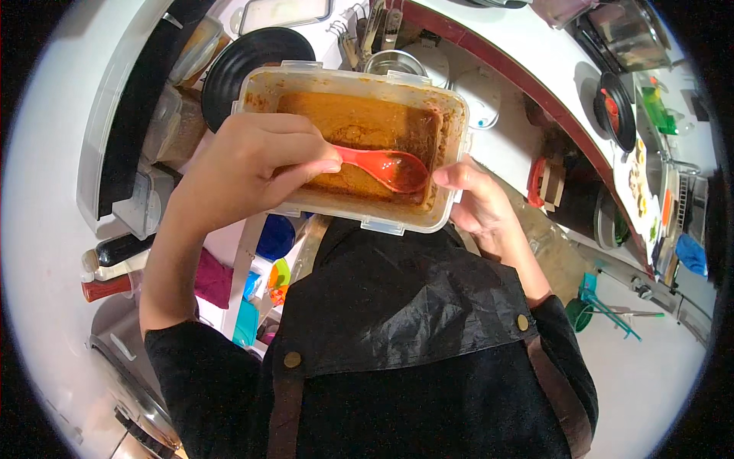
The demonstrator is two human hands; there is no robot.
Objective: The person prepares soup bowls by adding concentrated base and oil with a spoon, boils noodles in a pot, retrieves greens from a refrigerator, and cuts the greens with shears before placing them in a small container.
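Note:
My left hand (275,163) grips the handle of a red plastic spoon (395,172). The bowl of the spoon hangs over the inside of a clear plastic food container (459,120) with side latches. Orange-brown sauce or residue (355,117) coats the container's floor and smears its walls. My right hand (479,201) holds the container at its right end, thumb against the rim and fingers underneath. The container is held up in front of my black apron (401,292), its open top facing me. Part of the near left wall is hidden behind my left wrist.
A black round plate (229,74) lies behind the container, near a metal bowl (395,62). Lidded plastic boxes (178,117) and bottles (117,252) line the left. On the right counter sits a black pan (622,120) holding something red. A green bin (579,315) stands below.

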